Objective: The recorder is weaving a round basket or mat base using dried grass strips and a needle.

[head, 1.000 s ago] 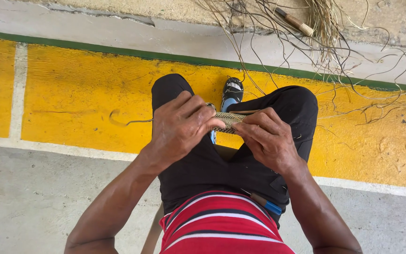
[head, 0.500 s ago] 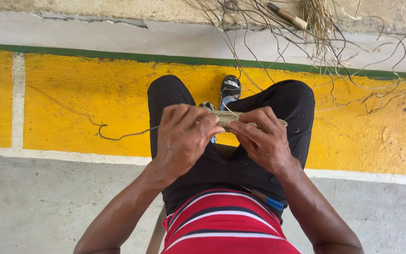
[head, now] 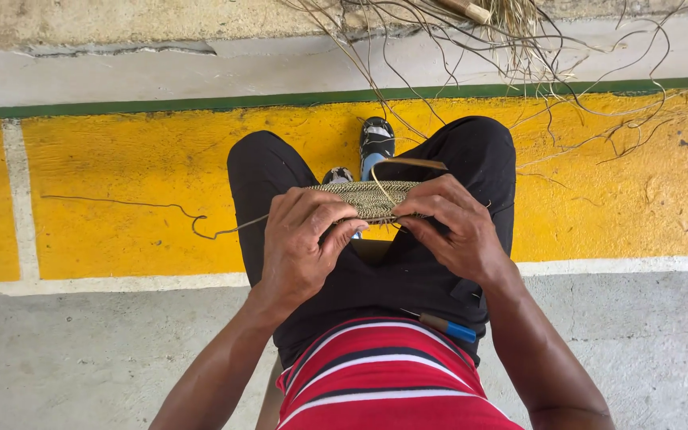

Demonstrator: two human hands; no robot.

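I am sitting with my knees drawn up, and my work rests between them: a narrow, tightly woven strip of pale straw-coloured fibre, held level just above my black trousers. My left hand is closed over the strip's left end, fingers curled round it and thumb pressing from my side. My right hand pinches the right end, fingers shut on the weave and on a thin loose strand that loops up over the strip. So both grips are fully closed on the same piece, one at each end.

The stretch between my hands looks finished: the plait is dense and even from one grip to the other. A long thin dark fibre tail runs out from under my left hand and lies curling across the yellow painted band of the floor, so I judge that end is not yet tied off or trimmed. A heap of dry, unwoven straw stems lies well apart, beyond my black and white shoes, so plenty of raw material remains. A blue-capped pen-like tool sits at my waist, untouched.
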